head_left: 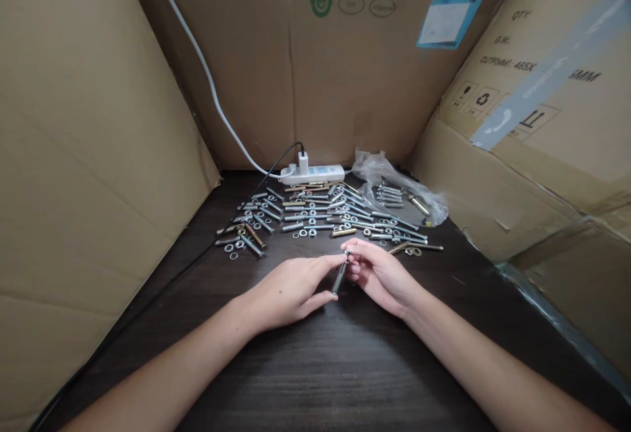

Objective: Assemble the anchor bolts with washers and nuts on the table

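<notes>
A silver metal bolt (338,279) is held at a slant between my two hands, just above the dark table. My left hand (296,287) grips it lengthwise, with the thumb at the lower end and the fingertips near the upper end. At that upper end, the thumb and fingers of my right hand (377,271) are closed on the bolt's tip. Whether a nut or washer sits between those fingers is hidden. Just beyond my hands lie rows of bolts (308,217), with loose nuts (312,233) and washers (233,256) among them.
A white power strip (335,173) with a plugged-in charger (303,162) stands behind the hardware. A clear plastic bag (374,168) with more bolts lies at the back right. Cardboard walls (236,57) enclose three sides. A black cable (182,274) runs along the left.
</notes>
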`<state>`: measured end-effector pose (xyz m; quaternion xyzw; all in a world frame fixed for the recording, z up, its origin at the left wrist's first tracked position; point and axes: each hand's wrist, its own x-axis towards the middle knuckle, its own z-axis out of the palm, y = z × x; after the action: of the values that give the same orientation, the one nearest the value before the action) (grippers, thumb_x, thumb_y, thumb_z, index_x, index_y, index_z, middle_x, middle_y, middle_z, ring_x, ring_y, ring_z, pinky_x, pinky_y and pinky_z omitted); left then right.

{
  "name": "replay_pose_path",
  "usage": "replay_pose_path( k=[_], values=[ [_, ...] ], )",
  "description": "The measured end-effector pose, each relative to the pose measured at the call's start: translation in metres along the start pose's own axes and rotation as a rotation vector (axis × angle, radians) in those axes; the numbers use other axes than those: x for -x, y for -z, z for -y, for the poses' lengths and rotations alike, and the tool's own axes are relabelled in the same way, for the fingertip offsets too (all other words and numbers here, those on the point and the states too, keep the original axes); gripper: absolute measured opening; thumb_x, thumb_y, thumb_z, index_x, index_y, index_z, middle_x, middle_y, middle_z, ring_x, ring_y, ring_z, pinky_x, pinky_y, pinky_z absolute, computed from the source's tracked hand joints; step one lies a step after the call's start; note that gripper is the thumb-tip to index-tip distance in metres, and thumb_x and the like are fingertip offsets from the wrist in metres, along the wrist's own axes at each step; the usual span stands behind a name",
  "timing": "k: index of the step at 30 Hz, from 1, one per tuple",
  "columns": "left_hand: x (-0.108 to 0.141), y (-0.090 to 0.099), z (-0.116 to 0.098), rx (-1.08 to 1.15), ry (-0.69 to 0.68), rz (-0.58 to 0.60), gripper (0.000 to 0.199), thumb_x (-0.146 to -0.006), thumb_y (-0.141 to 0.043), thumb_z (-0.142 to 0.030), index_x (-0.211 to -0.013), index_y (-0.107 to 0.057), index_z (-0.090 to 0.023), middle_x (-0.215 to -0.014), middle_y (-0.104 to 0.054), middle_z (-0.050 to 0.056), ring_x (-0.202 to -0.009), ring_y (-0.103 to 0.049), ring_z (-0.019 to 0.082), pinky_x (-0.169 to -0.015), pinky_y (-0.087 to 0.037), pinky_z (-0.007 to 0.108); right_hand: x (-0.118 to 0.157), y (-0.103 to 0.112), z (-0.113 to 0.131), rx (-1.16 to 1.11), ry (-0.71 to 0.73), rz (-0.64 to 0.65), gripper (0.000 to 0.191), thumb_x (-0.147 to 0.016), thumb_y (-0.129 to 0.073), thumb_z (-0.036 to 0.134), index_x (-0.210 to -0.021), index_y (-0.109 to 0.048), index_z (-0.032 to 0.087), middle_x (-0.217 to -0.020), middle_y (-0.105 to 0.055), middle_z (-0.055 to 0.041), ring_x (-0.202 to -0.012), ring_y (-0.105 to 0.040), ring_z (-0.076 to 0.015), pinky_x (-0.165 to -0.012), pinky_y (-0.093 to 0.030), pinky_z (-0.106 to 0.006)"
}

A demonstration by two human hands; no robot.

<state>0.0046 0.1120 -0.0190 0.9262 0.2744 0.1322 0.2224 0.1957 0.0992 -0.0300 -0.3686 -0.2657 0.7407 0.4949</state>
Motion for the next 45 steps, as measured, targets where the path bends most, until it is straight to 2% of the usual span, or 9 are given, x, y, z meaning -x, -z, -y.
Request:
replay_pose_path(
  k=[4, 8, 15, 19, 25, 31, 39, 41, 45],
  values=[
    [-0.001, 0.0, 0.0, -0.024, -0.02, 0.012, 0.053, -0.086, -0.055, -0.028, -0.133, -0.031, -0.022, -0.103, -0.062, 0.005, -0.09, -0.06, 0.02, -0.079, -0.046, 0.031, -0.001, -0.001, 0.0, 0.052, 0.004, -0.025, 0.015, -0.07, -0.069, 0.024, -0.076, -0.063, 0.012, -0.058, -0.046, 0.004, -0.051, -0.037, -0.0053, -0.05, -0.029, -0.019],
    [-0.001, -0.001, 0.0, -0.03, -0.009, 0.008, 0.053, -0.086, -0.056, -0.027, -0.132, -0.031, -0.022, -0.098, -0.062, 0.004, -0.085, -0.06, 0.019, -0.076, -0.046, 0.031, -0.002, 0.0, -0.003, 0.112, 0.031, -0.027, 0.019, -0.071, -0.069, 0.031, -0.077, -0.063, 0.013, -0.059, -0.046, 0.0039, -0.052, -0.036, -0.0061, -0.052, -0.028, -0.021],
    [0.0, -0.005, 0.003, -0.024, 0.037, -0.05, 0.07, -0.083, -0.058, -0.027, -0.139, -0.017, -0.021, -0.087, -0.061, 0.004, -0.078, -0.06, 0.02, -0.068, -0.047, 0.03, -0.001, 0.0, -0.007, 0.23, 0.124, 0.046, 0.024, -0.077, -0.066, 0.038, -0.074, -0.062, 0.015, -0.059, -0.042, 0.0042, -0.054, -0.032, -0.0074, -0.052, -0.026, -0.023],
    [-0.001, -0.007, 0.005, 0.002, 0.051, -0.09, 0.068, -0.081, -0.06, -0.026, -0.136, -0.02, -0.019, -0.089, -0.06, 0.004, -0.082, -0.06, 0.021, -0.073, -0.047, 0.032, 0.001, -0.004, -0.007, 0.29, 0.153, 0.079, 0.026, -0.078, -0.065, 0.039, -0.083, -0.067, 0.014, -0.067, -0.049, 0.001, -0.055, -0.033, -0.0072, -0.052, -0.027, -0.023],
    [-0.002, -0.005, 0.004, 0.007, 0.022, -0.107, 0.064, -0.078, -0.061, -0.026, -0.132, -0.026, -0.022, -0.107, -0.054, 0.007, -0.091, -0.057, 0.021, -0.077, -0.047, 0.033, 0.001, -0.004, -0.009, 0.34, 0.165, 0.085, 0.026, -0.079, -0.064, 0.04, -0.083, -0.069, 0.015, -0.066, -0.051, 0.0007, -0.057, -0.038, -0.0086, -0.056, -0.033, -0.024],
    [-0.001, -0.003, 0.005, -0.002, 0.031, -0.104, 0.061, -0.077, -0.062, -0.029, -0.13, -0.032, -0.025, -0.106, -0.049, 0.005, -0.086, -0.056, 0.019, -0.073, -0.048, 0.032, 0.002, -0.004, -0.009, 0.353, 0.141, 0.155, 0.027, -0.081, -0.061, 0.04, -0.084, -0.069, 0.014, -0.068, -0.052, -0.0005, -0.062, -0.044, -0.0107, -0.062, -0.038, -0.026],
    [-0.001, -0.002, 0.001, 0.011, 0.008, -0.102, 0.064, -0.074, -0.065, -0.028, -0.129, -0.033, -0.026, -0.106, -0.047, 0.005, -0.09, -0.056, 0.02, -0.079, -0.048, 0.034, 0.004, -0.003, -0.011, 0.494, 0.119, 0.183, 0.027, -0.079, -0.062, 0.04, -0.068, -0.06, 0.016, -0.064, -0.048, 0.0012, -0.062, -0.043, -0.0116, -0.063, -0.035, -0.027],
    [-0.001, -0.002, 0.002, -0.007, 0.004, -0.111, 0.064, -0.074, -0.065, -0.026, -0.129, -0.033, -0.027, -0.104, -0.046, 0.004, -0.088, -0.055, 0.019, -0.077, -0.048, 0.033, 0.005, -0.003, -0.01, 0.541, 0.118, 0.201, 0.025, -0.081, -0.06, 0.04, -0.072, -0.061, 0.016, -0.065, -0.048, 0.0014, -0.062, -0.042, -0.0114, -0.062, -0.034, -0.026],
    [-0.001, -0.001, 0.004, -0.058, 0.054, -0.166, 0.067, -0.074, -0.064, -0.024, -0.132, -0.03, -0.028, -0.103, -0.045, 0.003, -0.083, -0.055, 0.018, -0.074, -0.049, 0.033, 0.003, 0.0, 0.0, 0.655, 0.206, 0.139, 0.024, -0.084, -0.054, 0.035, -0.101, -0.06, 0.02, -0.071, -0.05, 0.0016, -0.059, -0.042, -0.0114, -0.058, -0.034, -0.026]
  ],
)
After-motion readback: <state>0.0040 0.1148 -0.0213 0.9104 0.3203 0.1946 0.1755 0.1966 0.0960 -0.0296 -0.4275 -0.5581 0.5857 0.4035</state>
